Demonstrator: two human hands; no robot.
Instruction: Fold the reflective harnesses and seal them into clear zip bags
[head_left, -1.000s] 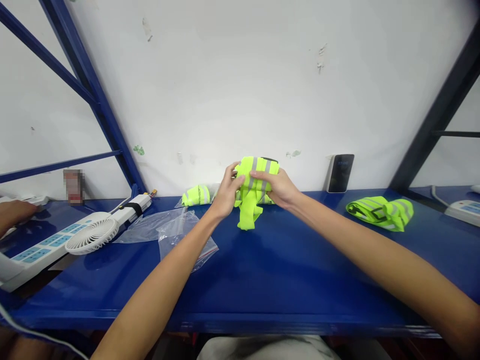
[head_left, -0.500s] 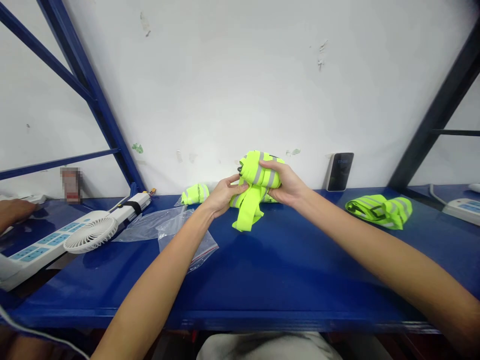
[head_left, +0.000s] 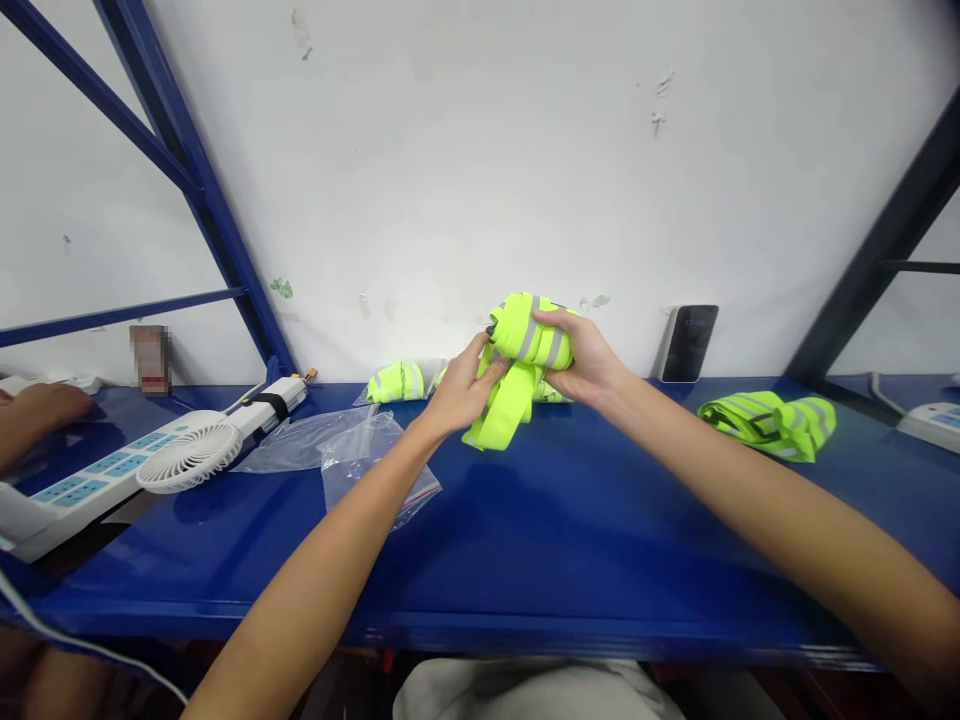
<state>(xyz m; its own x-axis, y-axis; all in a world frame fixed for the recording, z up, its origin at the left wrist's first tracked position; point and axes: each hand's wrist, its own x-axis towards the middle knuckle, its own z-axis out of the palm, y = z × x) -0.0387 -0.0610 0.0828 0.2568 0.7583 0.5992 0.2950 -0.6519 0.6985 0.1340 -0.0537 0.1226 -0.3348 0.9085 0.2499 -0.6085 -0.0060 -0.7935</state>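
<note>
Above the blue table [head_left: 570,540] I hold a rolled fluorescent yellow reflective strap bundle [head_left: 534,335] with grey stripes. My right hand [head_left: 589,355] wraps around its right side, thumb on top. The fingers of my left hand [head_left: 463,388] pinch the roll's lower left, where a loose yellow band [head_left: 508,408] hangs down. Behind my hands, by the wall, a bagged yellow bundle [head_left: 397,382] lies at left, and another is partly hidden beneath the held roll. A loosely folded yellow bundle [head_left: 772,422] rests at the right.
Clear plastic bags [head_left: 367,455] lie left of centre. Further left are a white fan [head_left: 191,458] and a power strip [head_left: 112,465]. A phone [head_left: 688,343] leans on the wall. Another person's hand [head_left: 56,408] is at the far left.
The view has shifted slightly. My left hand has turned a little against the roll, and the loose band has swung from hanging straight to slanting down to the left.
</note>
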